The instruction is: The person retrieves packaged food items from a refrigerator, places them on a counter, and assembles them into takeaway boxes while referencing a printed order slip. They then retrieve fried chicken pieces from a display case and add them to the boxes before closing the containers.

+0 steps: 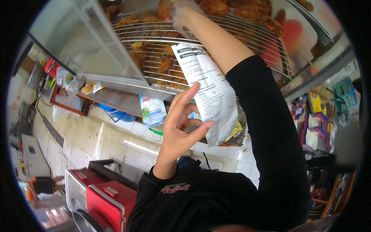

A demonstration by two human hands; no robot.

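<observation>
A long white printed receipt hangs in front of me, curling at its lower end. My left hand grips its left side, with the thumb over the printed face and some fingers behind. My right arm stretches up into a glass display case. My right hand wears a clear plastic glove and is beside a browned fried chicken piece on the upper wire rack. The picture's top edge cuts off its fingers, so their grip is hidden. More fried chicken lies to its right.
Smaller fried pieces lie on a lower rack. The glass panel stands at the left, above a wooden ledge. A blue-and-white packet is below the case. A red cooler box sits at lower left, boxed goods at right.
</observation>
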